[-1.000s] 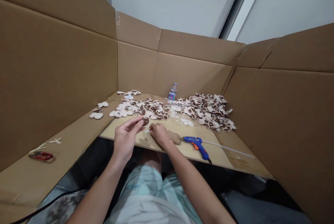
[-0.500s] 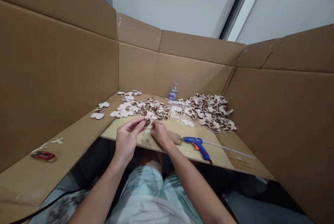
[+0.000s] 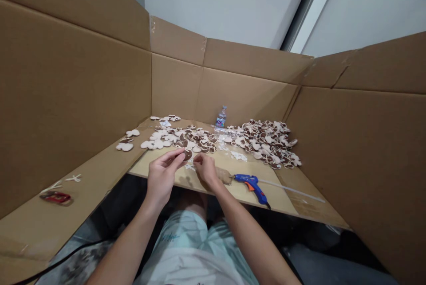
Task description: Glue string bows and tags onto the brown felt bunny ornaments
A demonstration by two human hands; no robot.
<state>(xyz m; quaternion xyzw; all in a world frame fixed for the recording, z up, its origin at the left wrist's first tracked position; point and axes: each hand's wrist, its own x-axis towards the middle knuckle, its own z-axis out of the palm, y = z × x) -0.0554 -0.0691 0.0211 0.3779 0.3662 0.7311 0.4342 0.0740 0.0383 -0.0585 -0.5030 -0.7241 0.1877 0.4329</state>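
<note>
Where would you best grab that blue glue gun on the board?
The blue glue gun is probably best gripped by its handle from the board's near edge: it lies on its side, handle angled toward that edge, nozzle toward the right hand.

Light bright and diffuse; a faint soft shadow [image 3: 188, 183] lies on the wooden board [image 3: 273, 201] just beside the left hand [image 3: 161, 178]. Cardboard walls [image 3: 66, 99] bow toward the frame edges from wide-angle distortion; fine detail slightly soft.

My left hand [image 3: 162, 179] pinches a round brown-and-cream cutout [image 3: 187, 155] above the pale wooden tabletop [image 3: 266, 198]; my right hand [image 3: 205, 170] sits near a blue-and-orange hot glue gun [image 3: 252, 186].
</note>
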